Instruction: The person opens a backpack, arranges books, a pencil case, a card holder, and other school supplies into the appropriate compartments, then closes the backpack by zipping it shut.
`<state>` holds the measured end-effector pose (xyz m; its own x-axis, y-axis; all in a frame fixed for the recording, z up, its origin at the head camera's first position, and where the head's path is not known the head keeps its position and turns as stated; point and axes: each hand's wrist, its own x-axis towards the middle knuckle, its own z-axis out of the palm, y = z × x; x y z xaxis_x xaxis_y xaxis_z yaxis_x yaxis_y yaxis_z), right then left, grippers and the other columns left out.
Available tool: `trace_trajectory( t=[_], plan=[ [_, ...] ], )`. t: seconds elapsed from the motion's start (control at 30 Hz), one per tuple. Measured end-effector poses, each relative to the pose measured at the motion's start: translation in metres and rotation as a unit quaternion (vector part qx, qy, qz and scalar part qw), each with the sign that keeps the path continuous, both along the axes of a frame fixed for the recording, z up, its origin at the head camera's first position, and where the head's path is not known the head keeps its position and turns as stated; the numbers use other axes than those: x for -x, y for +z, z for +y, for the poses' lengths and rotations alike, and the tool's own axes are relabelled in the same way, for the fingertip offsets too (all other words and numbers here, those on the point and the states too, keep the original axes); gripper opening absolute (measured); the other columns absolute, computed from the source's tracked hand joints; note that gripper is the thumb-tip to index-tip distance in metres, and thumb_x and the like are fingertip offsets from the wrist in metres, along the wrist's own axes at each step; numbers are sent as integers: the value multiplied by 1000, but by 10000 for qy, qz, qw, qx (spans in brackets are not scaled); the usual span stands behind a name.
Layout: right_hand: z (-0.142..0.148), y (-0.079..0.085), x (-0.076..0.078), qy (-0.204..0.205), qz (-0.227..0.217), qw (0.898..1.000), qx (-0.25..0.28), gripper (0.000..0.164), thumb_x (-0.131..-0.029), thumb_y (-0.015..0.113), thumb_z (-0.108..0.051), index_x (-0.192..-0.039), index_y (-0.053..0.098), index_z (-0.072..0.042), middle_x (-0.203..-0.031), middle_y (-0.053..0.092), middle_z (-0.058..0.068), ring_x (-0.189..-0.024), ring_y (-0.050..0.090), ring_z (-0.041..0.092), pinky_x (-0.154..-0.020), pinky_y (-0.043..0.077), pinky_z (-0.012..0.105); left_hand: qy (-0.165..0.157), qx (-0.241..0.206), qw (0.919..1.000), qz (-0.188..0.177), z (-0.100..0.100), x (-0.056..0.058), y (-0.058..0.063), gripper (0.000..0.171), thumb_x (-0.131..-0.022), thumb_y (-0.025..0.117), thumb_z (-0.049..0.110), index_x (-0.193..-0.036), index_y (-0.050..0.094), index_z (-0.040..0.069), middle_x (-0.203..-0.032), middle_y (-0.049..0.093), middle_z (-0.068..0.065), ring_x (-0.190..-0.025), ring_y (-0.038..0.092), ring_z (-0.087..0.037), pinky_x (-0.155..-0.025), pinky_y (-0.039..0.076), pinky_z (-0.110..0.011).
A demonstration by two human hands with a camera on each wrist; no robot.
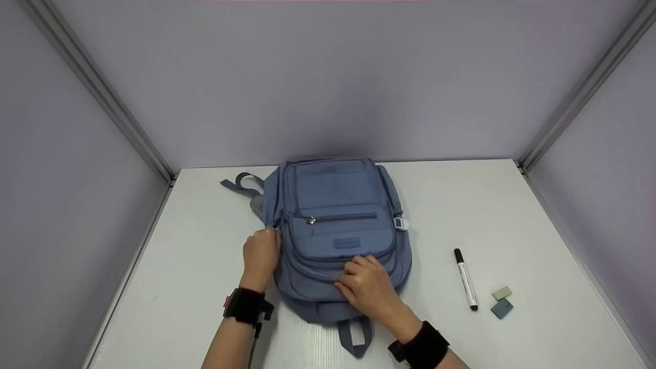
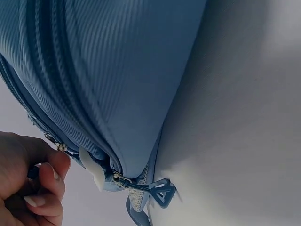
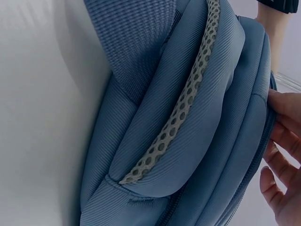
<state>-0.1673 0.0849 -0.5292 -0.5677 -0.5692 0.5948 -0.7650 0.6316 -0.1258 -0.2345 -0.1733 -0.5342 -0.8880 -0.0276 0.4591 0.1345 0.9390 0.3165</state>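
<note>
A blue backpack [image 1: 338, 187] lies on the white table with its front panel facing up. At its left side, my left hand [image 1: 262, 256] pinches a zipper pull. The left wrist view shows the metal slider [image 2: 61, 147] at the fingertips of that hand [image 2: 30, 176]. A second zipper pull with a triangular tab [image 2: 162, 192] hangs loose beside it. My right hand [image 1: 366, 284] holds the zippered edge of the backpack's lower front, thumb toward the left. Seen from the right wrist, the thumb [image 3: 284, 103] presses that edge, and part of the other fingers' contact is hidden.
A white marker with black ends [image 1: 466, 280] lies right of the backpack. Beyond it are a pale small block [image 1: 501, 293] and a blue-grey block [image 1: 502, 308]. Straps extend at the upper left [image 1: 241, 185] and bottom [image 1: 354, 341]. Grey walls [image 1: 328, 77] enclose the table.
</note>
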Motion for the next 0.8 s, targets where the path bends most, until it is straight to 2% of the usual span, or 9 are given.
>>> trace_trajectory(
  t=[0.27,0.57,0.8],
  plan=[
    [0,0,1,53,37,10000,28,10,-79,82,-20,-72,76,-16,-75,60,-5,-73,55,16,-66,43,34,162,-8,9993,-336,0,14,1,29,-90,64,4,-62,57,-2,-62,62,-24,-54,62,-41,-47,47,-50],
    [1,0,-1,63,1,10000,-53,10,-82,79,-21,-74,77,-16,-75,59,-4,-73,55,16,-66,42,33,139,2,9995,-290,1,27,-1,30,-90,60,3,-61,56,-3,-62,61,-25,-54,62,-41,-47,48,-50],
    [1,-2,0,101,59,9999,45,9,-79,83,-20,-73,76,-16,-73,58,-4,-72,54,16,-65,42,33,247,-23,9995,-213,1,38,-2,31,-90,59,3,-60,55,-3,-60,60,-25,-53,61,-41,-46,48,-50]
  ],
)
